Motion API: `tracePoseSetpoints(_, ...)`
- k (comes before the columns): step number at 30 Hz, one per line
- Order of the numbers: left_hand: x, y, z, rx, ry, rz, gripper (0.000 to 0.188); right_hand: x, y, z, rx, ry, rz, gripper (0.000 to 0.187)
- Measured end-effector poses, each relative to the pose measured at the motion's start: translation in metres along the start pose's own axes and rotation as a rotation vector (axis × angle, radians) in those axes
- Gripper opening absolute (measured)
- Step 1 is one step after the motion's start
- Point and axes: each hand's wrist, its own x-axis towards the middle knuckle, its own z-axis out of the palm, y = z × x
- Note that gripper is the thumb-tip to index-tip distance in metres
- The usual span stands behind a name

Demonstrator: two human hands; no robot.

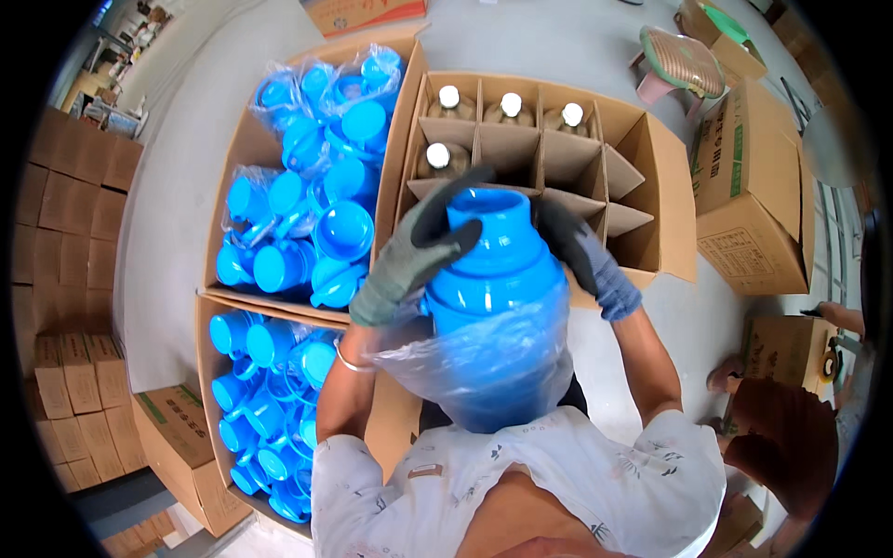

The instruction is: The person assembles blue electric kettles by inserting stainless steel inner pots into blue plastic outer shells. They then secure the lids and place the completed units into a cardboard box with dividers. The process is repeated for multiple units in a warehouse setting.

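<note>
A blue plastic thermos casing [493, 279] stands upright against my body, open mouth up, a clear plastic bag [484, 358] bunched around its lower half. My left hand [419, 251], in a grey-green glove, grips it at the neck, thumb in front and fingers spread behind. On the opposite side my right hand [588, 260], in a dark glove with a blue-grey cuff, rests against the casing's shoulder; its fingertips are partly hidden and blurred. Just beyond is a divided carton [674, 195] with several brownish bottles [448, 163] with white caps in its cells.
Left of me, an open carton [240, 153] and a nearer carton [206, 372] hold blue plastic pieces, some bagged. Closed cartons [753, 186] stand right, below a woven-top stool [684, 60]. Another person [791, 432] is at the right edge. Stacked boxes [70, 242] line the far left.
</note>
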Motion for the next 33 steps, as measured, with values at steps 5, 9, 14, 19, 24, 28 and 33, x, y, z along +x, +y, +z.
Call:
tracePoseSetpoints(5,-0.019,0.019,0.018,0.525,0.156,0.236,0.057,-0.012,0.029,0.015,0.386,-0.037,0.032,0.038)
tracePoseSetpoints(9,-0.009,-0.008,0.016,0.987,0.305,0.297,0.061,-0.010,0.064,-0.009,-0.096,0.082,-0.374,0.038)
tracePoseSetpoints(14,-0.033,-0.050,-0.010,0.530,0.649,0.304,0.060,-0.011,-0.020,0.022,0.532,0.041,-0.402,0.041)
tracePoseSetpoints(19,-0.044,-0.034,-0.015,-0.745,0.149,-0.019,0.072,-0.049,-0.023,0.000,-0.140,0.001,-0.407,0.037)
tracePoseSetpoints(24,-0.034,-0.012,-0.002,-0.033,0.135,0.018,0.066,-0.076,-0.008,0.029,0.045,0.004,-0.537,0.036)
tracePoseSetpoints(28,-0.037,-0.009,0.009,-0.025,0.038,0.150,0.071,-0.083,0.095,0.046,0.420,0.083,0.042,0.061)
tracePoseSetpoints(33,-0.046,0.010,0.000,-0.019,-0.052,0.261,0.080,-0.124,0.165,0.058,0.467,0.084,0.331,0.048)
